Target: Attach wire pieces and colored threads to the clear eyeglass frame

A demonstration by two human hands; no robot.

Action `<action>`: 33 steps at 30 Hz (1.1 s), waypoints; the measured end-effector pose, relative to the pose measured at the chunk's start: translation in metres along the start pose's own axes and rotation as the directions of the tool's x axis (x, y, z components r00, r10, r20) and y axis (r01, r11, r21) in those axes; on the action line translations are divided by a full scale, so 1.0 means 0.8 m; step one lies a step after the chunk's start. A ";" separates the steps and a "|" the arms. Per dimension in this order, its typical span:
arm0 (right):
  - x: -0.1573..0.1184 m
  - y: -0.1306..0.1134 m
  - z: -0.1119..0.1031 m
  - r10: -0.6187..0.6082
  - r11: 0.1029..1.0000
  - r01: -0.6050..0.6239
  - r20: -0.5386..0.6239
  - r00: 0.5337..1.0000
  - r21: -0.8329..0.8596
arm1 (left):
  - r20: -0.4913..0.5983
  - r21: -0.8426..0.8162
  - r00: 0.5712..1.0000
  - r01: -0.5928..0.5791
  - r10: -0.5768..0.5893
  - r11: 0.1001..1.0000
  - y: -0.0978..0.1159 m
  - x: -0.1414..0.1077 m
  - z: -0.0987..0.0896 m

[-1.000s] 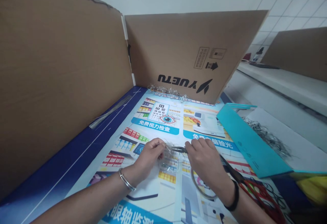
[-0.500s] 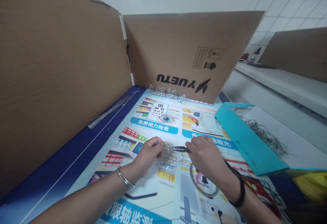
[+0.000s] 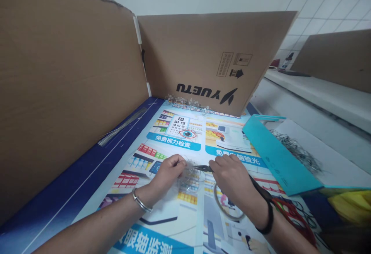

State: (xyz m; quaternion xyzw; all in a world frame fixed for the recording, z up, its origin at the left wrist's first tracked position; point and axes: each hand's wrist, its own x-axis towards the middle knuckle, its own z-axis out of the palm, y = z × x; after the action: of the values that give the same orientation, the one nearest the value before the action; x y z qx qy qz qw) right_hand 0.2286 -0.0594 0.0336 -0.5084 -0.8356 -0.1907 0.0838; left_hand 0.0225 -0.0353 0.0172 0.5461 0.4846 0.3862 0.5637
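Observation:
Thin silvery wire [image 3: 189, 180], bent into loops, is pinched in the closed fingers of my left hand [image 3: 170, 172] over the printed poster [image 3: 185, 223]. My right hand [image 3: 230, 174] is closed around dark pliers [image 3: 203, 167], whose tips point left and touch or nearly touch the wire. The pliers' handles are mostly hidden by my fingers. A ring-shaped coil [image 3: 222, 207] lies on the poster below my right hand.
Cardboard panels [image 3: 203, 53] stand behind and at the left. A turquoise box [image 3: 278, 157] with tangled wires [image 3: 298, 149] lies at right. Straight wires [image 3: 121, 128] lie at left, small clear pieces [image 3: 188, 102] by the back panel, red cords [image 3: 298, 219] at lower right.
The pliers' jaws have gone from visibly parted to nearly closed, and they and my right hand have shifted slightly left. My left hand still pinches the wire in about the same place.

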 end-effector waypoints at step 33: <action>0.002 -0.021 -0.010 0.064 0.994 -0.065 -0.020 0.998 -0.086 | -0.006 0.152 0.999 -0.047 0.048 0.987 -0.006 -0.002 0.004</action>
State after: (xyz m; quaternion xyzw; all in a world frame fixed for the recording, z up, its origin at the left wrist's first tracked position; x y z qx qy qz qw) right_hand 0.2127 -0.0680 0.0377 -0.5366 -0.8089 -0.2283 0.0753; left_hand 0.0251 -0.0381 0.0127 0.5968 0.5022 0.3641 0.5090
